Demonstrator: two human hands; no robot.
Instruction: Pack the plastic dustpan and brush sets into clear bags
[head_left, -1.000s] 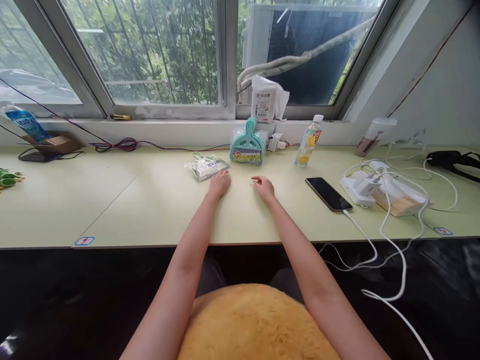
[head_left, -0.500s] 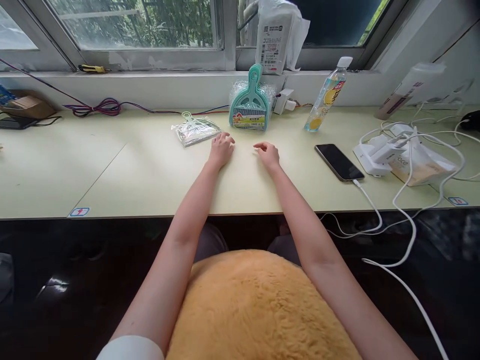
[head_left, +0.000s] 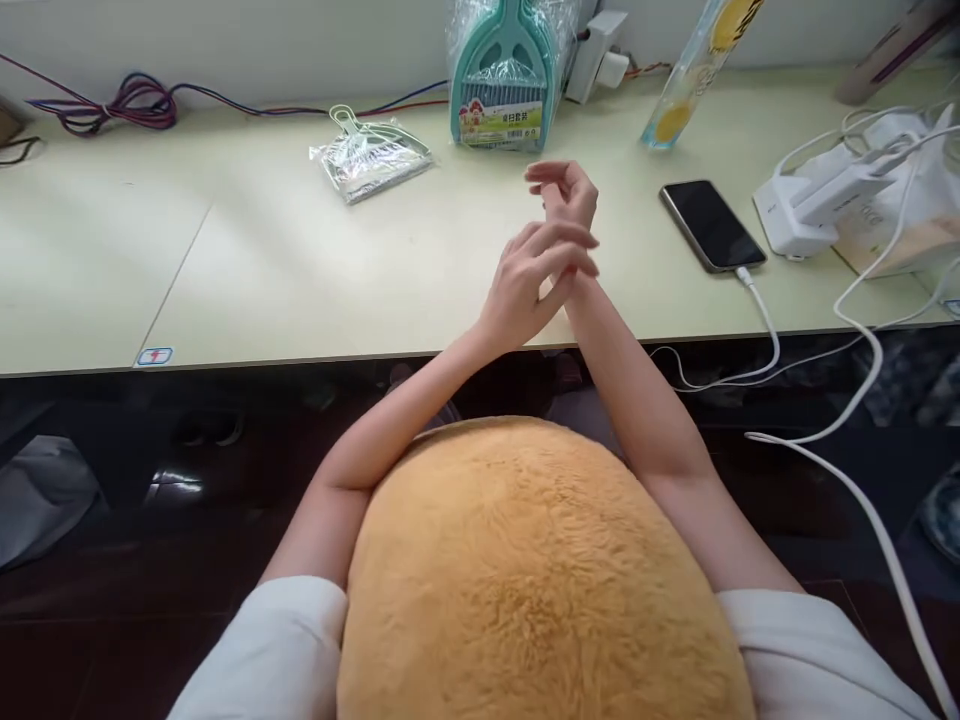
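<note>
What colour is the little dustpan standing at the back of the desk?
The dustpan is teal; the head view shows it best.

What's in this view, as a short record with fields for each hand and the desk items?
left hand: fingers laid on the right wrist, holding nothing
right hand: held above the desk, empty, fingers loosely curled
nearest item: teal dustpan set, in plastic wrap, untouched
right of hands: phone, face up, white cable plugged in
lap: yellow plush cushion

a teal mini dustpan-and-brush set point(head_left: 501, 70) in clear wrap leans upright, handle up, at the far edge of the desk point(head_left: 300, 270), and a dark phone point(head_left: 711, 224) lies flat, screen up, to its right, nearer, with a white cable point(head_left: 759, 300) plugged into its near end.
</note>
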